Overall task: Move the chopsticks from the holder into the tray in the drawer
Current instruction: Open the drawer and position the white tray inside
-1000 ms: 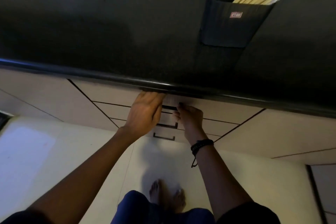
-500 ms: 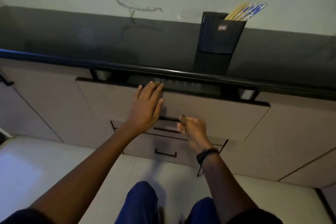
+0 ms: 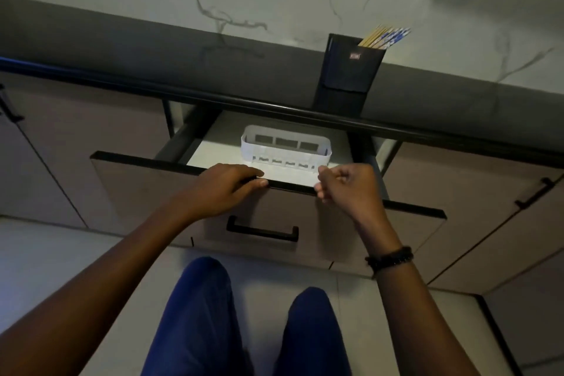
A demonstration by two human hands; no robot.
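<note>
Left hand: rests palm down on the dark top edge of the open drawer front, fingers curled over that edge so the grip is closed on the drawer front.
Right hand: just to the right of the left hand, at the same front edge; fingers curled loosely inward with nothing in them. Whether it touches the edge cannot be told. A dark beaded bracelet circles its wrist.
Drawer: pulled out from under the dark tabletop, its pale floor showing beyond both hands.
Tray: white, slotted, empty, sitting on the drawer floor just beyond the hands, between them and the tabletop's front rim.
Holder: a dark square cup standing upright on the tabletop, beyond the right hand and well apart from it.
Chopsticks: a bundle in the holder, leaning up and to the right, wood-coloured with blue-and-white patterned ends.
Lower drawer handle: a black bar below and between the hands.
Person: blue-trousered knees below the arms, over a pale floor.
</note>
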